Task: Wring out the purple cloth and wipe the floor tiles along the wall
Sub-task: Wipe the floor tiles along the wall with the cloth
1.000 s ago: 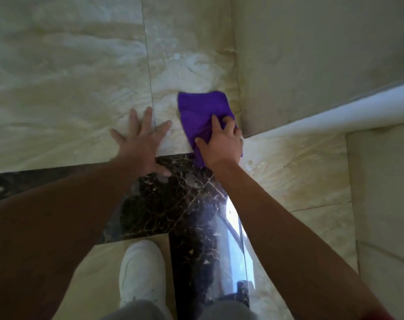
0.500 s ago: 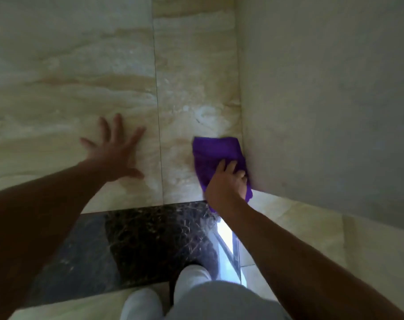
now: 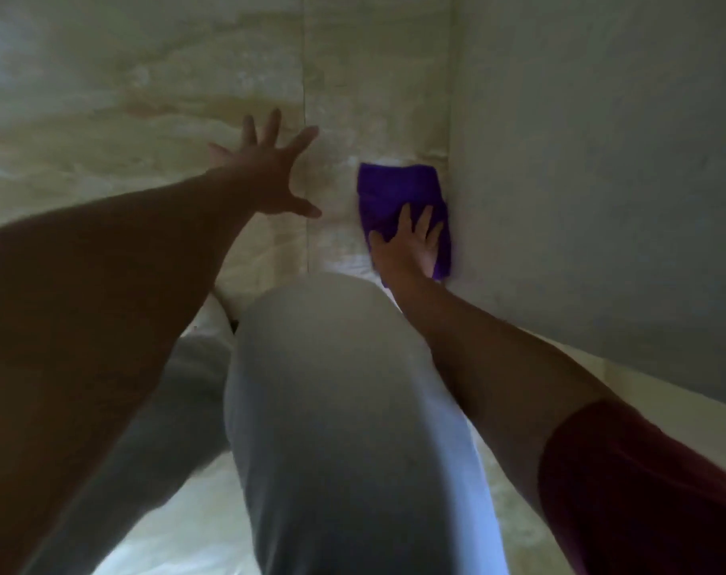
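Note:
The purple cloth [image 3: 398, 193] lies flat on a beige marble floor tile [image 3: 373, 97], its right edge against the foot of the wall [image 3: 581, 159]. My right hand [image 3: 411, 246] presses down on the cloth's near half, fingers spread over it. Left of the tile joint, my left hand [image 3: 266, 172] is spread wide with nothing in it, just over or on the floor. The view is blurred by motion.
My knee in light grey trousers [image 3: 336, 388] fills the lower middle and hides the floor below it. The grey wall runs along the right side. Open beige tiles [image 3: 125, 97] stretch ahead and to the left.
I have moved forward along the wall. The cloth and my right hand slid further along the wall's foot, my left hand shifted ahead, and the dark tile strip dropped out of sight behind my knee.

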Demonstrator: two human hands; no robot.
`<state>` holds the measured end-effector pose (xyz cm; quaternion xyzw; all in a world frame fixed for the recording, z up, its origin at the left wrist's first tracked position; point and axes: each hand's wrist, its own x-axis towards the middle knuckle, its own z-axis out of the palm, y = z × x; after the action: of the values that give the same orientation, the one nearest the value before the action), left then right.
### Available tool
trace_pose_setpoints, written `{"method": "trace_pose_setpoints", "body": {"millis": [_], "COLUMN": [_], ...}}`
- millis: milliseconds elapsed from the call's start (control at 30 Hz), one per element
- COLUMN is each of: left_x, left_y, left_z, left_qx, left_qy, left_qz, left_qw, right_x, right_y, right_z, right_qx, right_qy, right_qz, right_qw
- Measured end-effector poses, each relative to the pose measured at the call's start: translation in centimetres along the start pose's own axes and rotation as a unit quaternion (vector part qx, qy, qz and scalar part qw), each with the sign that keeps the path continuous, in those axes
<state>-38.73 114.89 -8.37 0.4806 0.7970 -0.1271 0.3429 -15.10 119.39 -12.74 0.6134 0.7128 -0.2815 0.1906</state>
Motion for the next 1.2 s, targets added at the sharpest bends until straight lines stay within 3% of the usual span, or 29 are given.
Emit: {"method": "trace_pose_setpoints", "body": {"millis": [200, 400, 633, 800, 967, 1100, 1200], "left_x": [6.3, 10.5, 13.6, 14.6, 14.5, 14.3, 14.1], "left_y": [-3.6, -7.4, -12.3, -11.9, -11.8, -11.9, -12.0], "left_z": [-0.2, -1.7, -5.8, -5.6, -5.6, -5.7, -5.8], "left_qx": [0.046, 0.02, -0.059, -0.062, -0.052, -0.066, -0.068], "left_qy": [0.135, 0.167, 0.039, 0.002, -0.008, -0.003, -0.007], "left_qz": [0.038, 0.03, -0.123, -0.131, -0.129, -0.109, -0.115], "left_qw": [0.989, 0.985, 0.99, 0.989, 0.99, 0.992, 0.991], "right_x": [5.1, 13.9, 24.0, 29.0, 31.9, 30.8, 28.3], "right_y": [-2.0, -8.5, -16.0, -20.8, -22.1, -21.5, -23.6], "right_z": [0.0, -5.0, -12.0, -15.4, -16.1, -15.7, -12.8], "right_qx": [-0.04, -0.041, -0.06, -0.054, -0.044, -0.065, -0.147], "right_qy": [0.082, 0.1, 0.07, 0.062, 0.164, 0.153, 0.121], "right_qz": [-0.033, -0.041, -0.022, 0.011, -0.043, -0.054, -0.154], "right_qw": [0.995, 0.993, 0.995, 0.997, 0.985, 0.985, 0.97]}}
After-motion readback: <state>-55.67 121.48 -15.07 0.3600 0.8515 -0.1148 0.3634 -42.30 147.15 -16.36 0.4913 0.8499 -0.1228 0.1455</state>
